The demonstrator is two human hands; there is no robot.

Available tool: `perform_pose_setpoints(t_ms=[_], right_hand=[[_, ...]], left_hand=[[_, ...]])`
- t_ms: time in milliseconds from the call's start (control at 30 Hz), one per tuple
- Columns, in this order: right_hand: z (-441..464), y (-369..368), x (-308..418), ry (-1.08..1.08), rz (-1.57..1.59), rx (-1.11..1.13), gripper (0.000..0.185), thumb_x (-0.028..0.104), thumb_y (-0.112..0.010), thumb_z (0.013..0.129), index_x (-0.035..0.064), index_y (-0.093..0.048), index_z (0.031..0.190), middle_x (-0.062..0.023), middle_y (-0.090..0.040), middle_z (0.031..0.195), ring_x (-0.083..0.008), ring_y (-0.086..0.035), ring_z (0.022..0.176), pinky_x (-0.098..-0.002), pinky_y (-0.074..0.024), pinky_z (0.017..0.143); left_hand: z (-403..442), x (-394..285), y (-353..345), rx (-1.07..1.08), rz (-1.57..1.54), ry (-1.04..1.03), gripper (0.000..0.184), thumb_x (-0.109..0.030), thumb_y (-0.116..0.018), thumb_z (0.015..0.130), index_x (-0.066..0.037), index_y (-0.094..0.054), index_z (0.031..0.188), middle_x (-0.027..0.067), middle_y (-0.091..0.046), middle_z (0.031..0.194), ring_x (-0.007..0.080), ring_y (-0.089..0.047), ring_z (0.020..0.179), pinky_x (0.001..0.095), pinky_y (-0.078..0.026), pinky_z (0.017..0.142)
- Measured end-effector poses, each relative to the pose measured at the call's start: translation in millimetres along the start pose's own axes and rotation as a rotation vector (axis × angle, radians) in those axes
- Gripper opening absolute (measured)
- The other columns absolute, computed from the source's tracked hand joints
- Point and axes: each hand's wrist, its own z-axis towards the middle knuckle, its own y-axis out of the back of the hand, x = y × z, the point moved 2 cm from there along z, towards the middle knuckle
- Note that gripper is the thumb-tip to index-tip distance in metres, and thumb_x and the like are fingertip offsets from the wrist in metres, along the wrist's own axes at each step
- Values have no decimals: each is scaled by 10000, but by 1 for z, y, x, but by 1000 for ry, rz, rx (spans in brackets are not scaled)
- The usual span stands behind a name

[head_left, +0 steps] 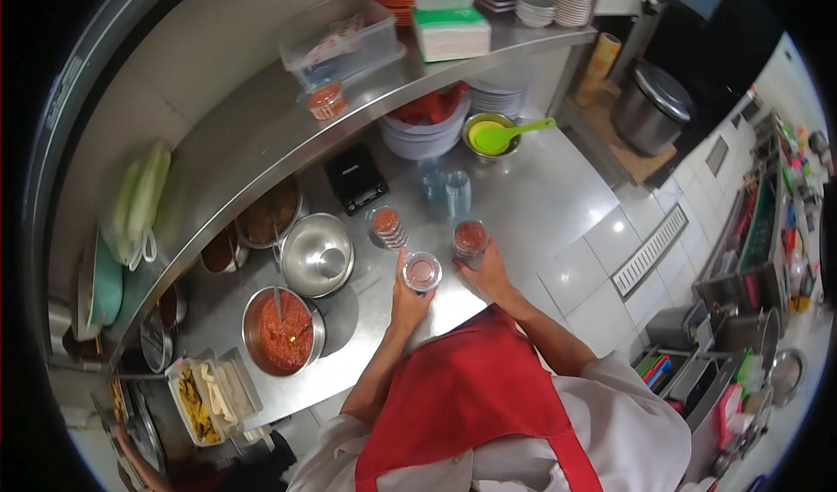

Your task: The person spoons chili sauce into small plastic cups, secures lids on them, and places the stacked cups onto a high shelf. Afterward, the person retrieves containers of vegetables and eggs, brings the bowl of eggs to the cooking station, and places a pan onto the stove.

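My left hand [410, 302] is closed around a small clear sauce cup [422, 271] with a lid, red filling showing through it. At the counter's front edge, my right hand [488, 272] grips a short stack of sauce cups [471, 236], the top one filled with red sauce. Beyond my left hand stands another stack of filled sauce cups [387, 224]. Tall stacks of clear plastic pieces [458, 194], cups or lids, stand behind. To the left, a steel pot of chunky red sauce [283, 331] has a metal utensil in it.
Beside the sauce pot are a steel bowl [316, 255] and a black kitchen scale [356, 178]. A green ladle [501, 136] rests in a bowl at the back. The overhead shelf [235, 169] carries a plastic bin and tissues. Another person's arm [139, 459] shows lower left.
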Motion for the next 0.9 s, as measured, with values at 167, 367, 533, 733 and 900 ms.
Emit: perform_pose_setpoints(t_ms=[167, 367, 533, 733, 900], right_hand=[[-71, 52, 30, -7, -124, -171, 882, 213, -884, 776, -32, -393, 1466, -263, -563, 1370, -415, -577, 1262, -454, -472, 1065], [-204, 119, 79, -66, -174, -441, 880, 205, -879, 798, -34, -375, 1478, -249, -567, 1372, -400, -586, 1258, -432, -474, 1063], [-342, 185, 139, -280, -228, -721, 812, 213, -894, 790, -31, -416, 1400, -214, -625, 1255, -323, -667, 1153, -400, -535, 1001], [-502, 237, 196, -450, -358, -985, 825, 175, -876, 787, -15, -391, 1427, -249, -631, 1233, -397, -652, 1130, -437, -529, 966], [-644, 291, 231, -532, -575, -1225, 825, 175, -913, 760, -60, -389, 1352, -241, -683, 1170, -320, -725, 1073, -385, -588, 909]], left_hand=[[-23, -35, -6, 194, -109, 11, 1122, 34, -843, 720, -37, -166, 1612, 236, -618, 1331, 385, -623, 1235, 413, -496, 1060], [-63, -145, -10, 385, -151, -349, 421, -26, -831, 748, 3, -681, 1139, 185, -699, 1183, 339, -677, 1099, 409, -501, 1013], [-124, -211, -41, 576, -230, -485, 376, -17, -833, 729, 2, -694, 1077, 186, -729, 1048, 368, -699, 1015, 419, -524, 947], [-210, -279, -103, 821, -312, -652, 368, -19, -885, 701, 13, -683, 1007, 142, -737, 909, 285, -730, 885, 409, -560, 811], [-308, -368, -155, 1022, -356, -780, 351, -42, -892, 694, 5, -691, 978, 147, -733, 906, 304, -712, 863, 405, -549, 802]])
